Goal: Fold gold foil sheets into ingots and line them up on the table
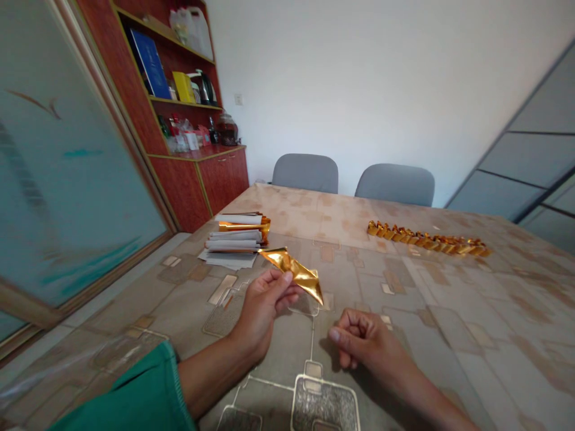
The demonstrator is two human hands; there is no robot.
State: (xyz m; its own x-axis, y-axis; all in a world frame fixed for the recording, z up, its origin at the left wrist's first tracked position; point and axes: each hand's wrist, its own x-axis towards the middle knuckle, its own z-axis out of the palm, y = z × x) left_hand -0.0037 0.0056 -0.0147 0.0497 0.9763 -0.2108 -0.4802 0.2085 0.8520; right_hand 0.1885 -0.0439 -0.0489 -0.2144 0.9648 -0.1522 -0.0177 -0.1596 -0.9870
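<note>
My left hand (268, 299) pinches a folded piece of gold foil paper (296, 272) between thumb and fingers, held above the table. The foil piece is long and slanted, with pointed ends. To its right, my right hand (359, 336) is near the tabletop with its fingers curled in and nothing visible in them. Behind the left hand lies a stack of foil paper sheets (236, 239), grey on the outside with gold showing at the folds. A long row of folded gold foil pieces (426, 239) lies farther back on the right.
A patterned cloth covers the table (309, 209). Two grey chairs (305, 172) stand at its far side. At the back left is a red wooden cabinet (222, 179) holding bottles, a kettle and boxes. A frosted sliding door (76, 179) is on the left.
</note>
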